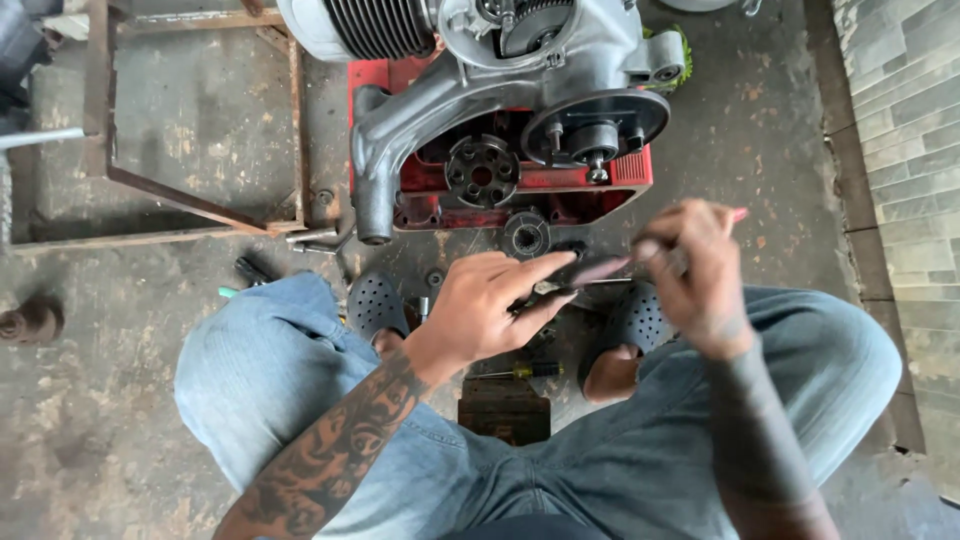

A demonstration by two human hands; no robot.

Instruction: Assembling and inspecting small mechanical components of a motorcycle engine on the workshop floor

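Screwdriver (640,258) with a reddish handle sits at centre frame, gripped in the closed right hand (700,270); the left hand (490,305) pinches a small dark part (560,287) at its tip, below the engine (500,90) at top centre.

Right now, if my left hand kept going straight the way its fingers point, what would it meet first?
Probably the right hand: the left hand points rightward along the thin tool both hold. Depth is unclear.

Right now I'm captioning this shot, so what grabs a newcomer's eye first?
The grey engine on its red stand fills the top centre. Below it, the left hand and the blurred right hand meet over a thin tool, above denim knees and dark clogs.
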